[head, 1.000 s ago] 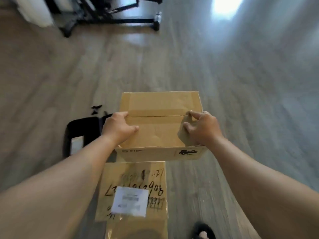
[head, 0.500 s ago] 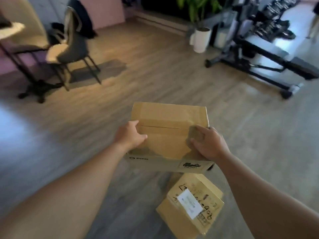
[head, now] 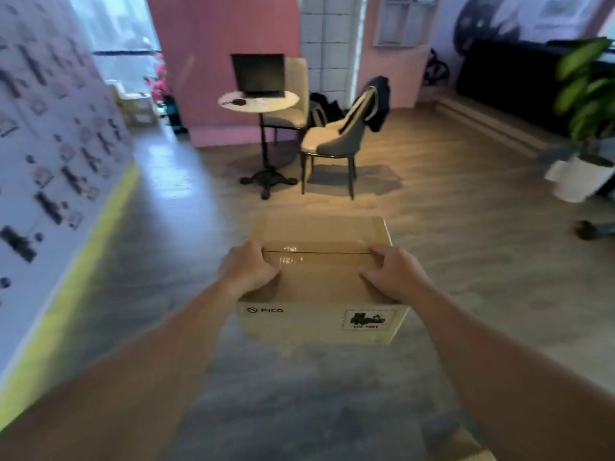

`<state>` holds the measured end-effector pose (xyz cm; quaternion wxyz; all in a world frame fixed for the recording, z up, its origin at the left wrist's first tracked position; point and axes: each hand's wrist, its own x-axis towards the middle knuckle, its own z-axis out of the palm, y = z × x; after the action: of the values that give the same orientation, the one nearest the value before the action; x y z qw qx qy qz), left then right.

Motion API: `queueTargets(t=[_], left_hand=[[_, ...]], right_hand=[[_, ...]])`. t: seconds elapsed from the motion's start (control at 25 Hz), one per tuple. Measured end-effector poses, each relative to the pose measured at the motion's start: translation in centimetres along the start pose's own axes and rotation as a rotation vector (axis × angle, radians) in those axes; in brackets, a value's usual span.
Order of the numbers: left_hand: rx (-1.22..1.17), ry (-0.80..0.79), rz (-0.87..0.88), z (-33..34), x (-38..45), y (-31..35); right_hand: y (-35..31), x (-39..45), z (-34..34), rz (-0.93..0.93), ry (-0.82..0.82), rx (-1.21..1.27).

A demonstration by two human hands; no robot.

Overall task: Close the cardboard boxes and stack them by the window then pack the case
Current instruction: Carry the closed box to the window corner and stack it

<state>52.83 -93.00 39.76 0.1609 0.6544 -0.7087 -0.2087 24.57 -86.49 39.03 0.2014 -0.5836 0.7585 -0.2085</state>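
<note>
Above the floor (head: 466,227), both hands, left hand (head: 248,269) and right hand (head: 391,274), are clamping the closed cardboard box (head: 319,287) at its sides, likely keeping flaps shut while carrying.

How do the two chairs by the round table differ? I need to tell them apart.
The cream chair stands behind the round table, largely hidden; the grey chair stands beside it in full view. The grey chair has a dark jacket draped over its back; the cream chair's back is bare. Both have padded seats.
</note>
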Motion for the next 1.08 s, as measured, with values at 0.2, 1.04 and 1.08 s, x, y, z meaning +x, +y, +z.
queueTargets(t=[0.2,1.04,1.08], left_hand=[[0.012,0.118,-0.173,-6.7,5.0,-10.8],[-0.058,0.284,-0.459,-27.5,51.1,-43.4],[-0.063,0.277,-0.452,-28.5,54.3,-45.1]], right_hand=[[-12.0,8.5,7.3,-0.18,-0.098,-0.006],[-53.8,59.5,31.7,-0.564,-0.278,-0.142],[-56.1,62.1,32.7,-0.552,-0.273,-0.152]])
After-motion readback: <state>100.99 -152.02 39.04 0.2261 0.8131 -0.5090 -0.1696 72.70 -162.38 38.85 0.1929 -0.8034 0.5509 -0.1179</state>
